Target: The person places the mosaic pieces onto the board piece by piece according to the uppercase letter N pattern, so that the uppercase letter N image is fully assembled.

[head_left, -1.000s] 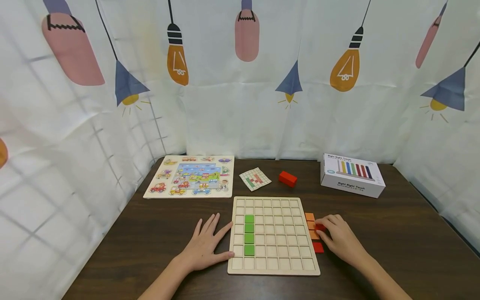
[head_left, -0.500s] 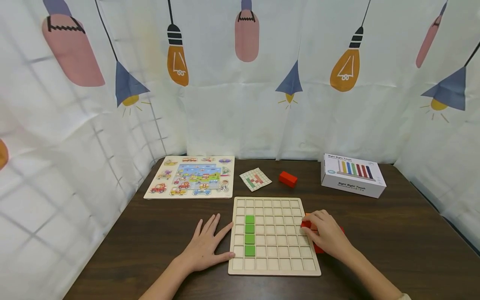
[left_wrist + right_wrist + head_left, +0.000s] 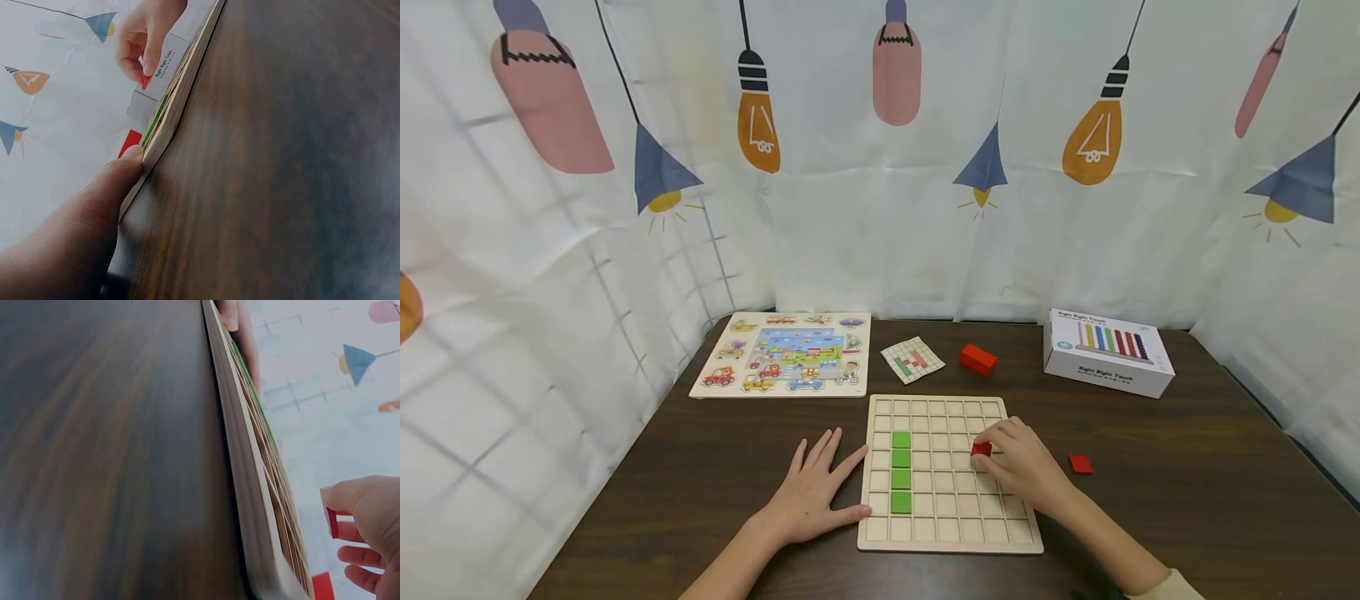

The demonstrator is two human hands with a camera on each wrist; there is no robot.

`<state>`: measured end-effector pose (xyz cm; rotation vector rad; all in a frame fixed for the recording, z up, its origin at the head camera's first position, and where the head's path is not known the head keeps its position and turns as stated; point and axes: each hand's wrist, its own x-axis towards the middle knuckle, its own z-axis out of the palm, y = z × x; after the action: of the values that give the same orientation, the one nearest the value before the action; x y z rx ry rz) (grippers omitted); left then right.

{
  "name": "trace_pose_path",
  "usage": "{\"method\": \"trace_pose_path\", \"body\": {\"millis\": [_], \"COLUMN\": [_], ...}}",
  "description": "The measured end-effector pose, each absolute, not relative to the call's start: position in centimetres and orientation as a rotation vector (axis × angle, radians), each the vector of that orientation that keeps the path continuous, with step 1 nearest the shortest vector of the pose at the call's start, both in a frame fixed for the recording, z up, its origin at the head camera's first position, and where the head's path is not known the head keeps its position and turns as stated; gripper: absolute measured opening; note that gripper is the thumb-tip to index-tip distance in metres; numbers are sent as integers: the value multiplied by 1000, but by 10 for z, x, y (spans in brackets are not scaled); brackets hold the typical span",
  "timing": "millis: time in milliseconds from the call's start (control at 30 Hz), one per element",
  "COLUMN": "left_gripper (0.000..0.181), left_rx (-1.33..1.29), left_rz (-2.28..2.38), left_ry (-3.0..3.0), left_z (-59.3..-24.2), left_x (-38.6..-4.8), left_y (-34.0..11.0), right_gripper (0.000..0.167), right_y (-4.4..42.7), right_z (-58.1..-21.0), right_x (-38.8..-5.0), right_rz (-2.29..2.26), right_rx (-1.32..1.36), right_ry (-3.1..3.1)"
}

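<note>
A pale wooden grid board [image 3: 958,530] lies on the dark table, with a column of several green square tiles [image 3: 901,479] in its left part. My left hand [image 3: 815,492] rests spread on the table, its thumb and index fingertip touching the board's left edge. Over the right half of the board my right hand [image 3: 1021,467] pinches a red square tile [image 3: 981,449] between thumb and fingers. In the right wrist view, the tile [image 3: 332,523] is held above the board surface. One loose red tile [image 3: 1081,464] lies to the right. The orange tiles are hidden behind my right hand.
Behind the board lie a small patterned grid card [image 3: 913,360] and a red block [image 3: 978,359]. A vehicle picture puzzle [image 3: 722,342] lies at the back left. At the back right stands a white box [image 3: 1108,367]. A printed curtain [image 3: 850,242] hangs behind the table.
My right hand has moved left from the tiles beside the board to above its grid, carrying the red tile. The loose red tile has come into view. My left hand stays put.
</note>
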<state>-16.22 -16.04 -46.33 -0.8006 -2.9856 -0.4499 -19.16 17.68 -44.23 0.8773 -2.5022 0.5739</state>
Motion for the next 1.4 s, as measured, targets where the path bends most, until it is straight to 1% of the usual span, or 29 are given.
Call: {"method": "trace_pose_path", "body": {"millis": [533,733,1067,1400], "left_gripper": [80,80,80,80], "left_rx": [-805,-803,-796,-796], "left_rz": [-457,-459,-436,-440], "left_ry": [-2990,-2992,-2980,-2978], "left_z": [-462,-463,-462,-462], "left_x": [-162,-162,-161,-161], "left_y": [-160,-160,-160,-160], "right_gripper": [18,14,14,13], "right_y": [134,122,110,107], "right_z": [-448,-451,-455,-459], "right_x": [-196,-195,-198,-198], "right_rz": [599,633,627,566], "right_rx": [1054,1044,1115,1116], "right_ry": [-2441,-2524,-2446,-2450]}}
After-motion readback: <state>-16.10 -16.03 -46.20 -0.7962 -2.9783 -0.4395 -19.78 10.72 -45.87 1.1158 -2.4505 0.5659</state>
